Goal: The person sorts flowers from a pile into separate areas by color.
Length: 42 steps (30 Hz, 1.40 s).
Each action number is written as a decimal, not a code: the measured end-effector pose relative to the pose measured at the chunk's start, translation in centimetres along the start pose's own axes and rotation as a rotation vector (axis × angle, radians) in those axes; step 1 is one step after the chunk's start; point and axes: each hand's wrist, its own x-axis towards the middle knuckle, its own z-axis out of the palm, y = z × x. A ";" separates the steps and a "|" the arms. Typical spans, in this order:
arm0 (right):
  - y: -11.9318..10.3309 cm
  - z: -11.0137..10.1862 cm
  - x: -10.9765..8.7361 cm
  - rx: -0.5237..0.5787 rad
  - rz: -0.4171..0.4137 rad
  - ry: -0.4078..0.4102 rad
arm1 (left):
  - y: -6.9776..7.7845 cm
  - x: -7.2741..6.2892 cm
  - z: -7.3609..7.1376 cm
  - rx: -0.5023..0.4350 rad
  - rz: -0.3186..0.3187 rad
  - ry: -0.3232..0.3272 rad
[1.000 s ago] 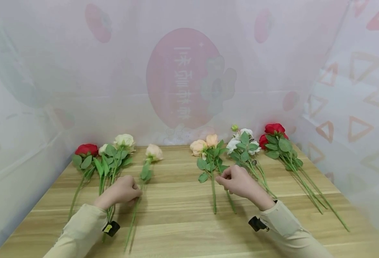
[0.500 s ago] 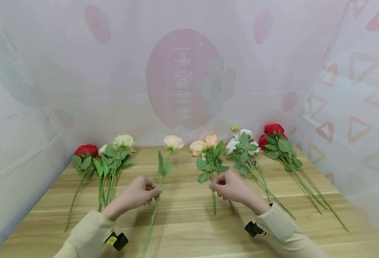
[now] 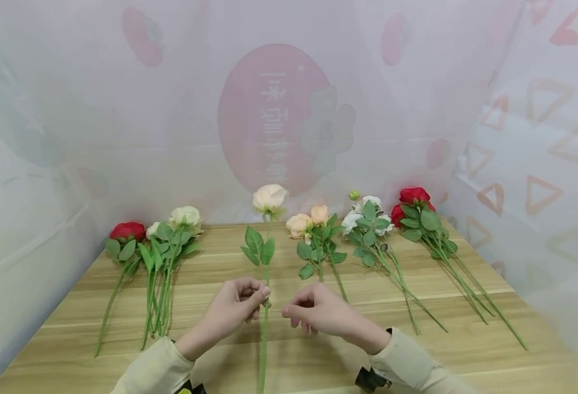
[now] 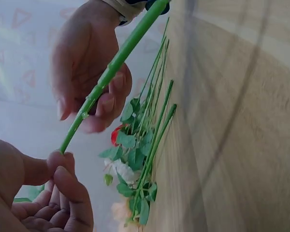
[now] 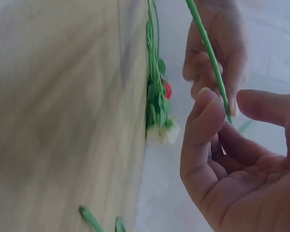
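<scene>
A pale peach artificial rose (image 3: 270, 198) stands nearly upright over the middle of the table, two-leaved below its bloom. My left hand (image 3: 232, 309) pinches its green stem (image 4: 108, 72) between thumb and fingertips. Just to the right of that stem, my right hand (image 3: 320, 311) hovers with thumb and fingers loosely bent and a gap between them. Nothing is held there; in the right wrist view the thumb (image 5: 266, 106) is apart from the fingers, and the stem passes behind them. Behind the right hand lie peach roses (image 3: 299, 225), their lower stems partly hidden.
On the wooden table (image 3: 220, 262), a red rose (image 3: 127, 231) and cream roses (image 3: 186, 217) lie at the left. White roses (image 3: 352, 221) and red roses (image 3: 414, 196) lie to the right. A printed curtain (image 3: 180, 137) encloses the back and sides.
The left hand has brought the rose rightward from beside the cream roses and raised it nearly upright. The right hand has come left and nearer, toward the stem.
</scene>
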 end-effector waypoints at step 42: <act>3.5 -6.0 1.9 -0.233 0.081 0.429 | 0.8 0.0 -1.3 0.031 -0.034 0.083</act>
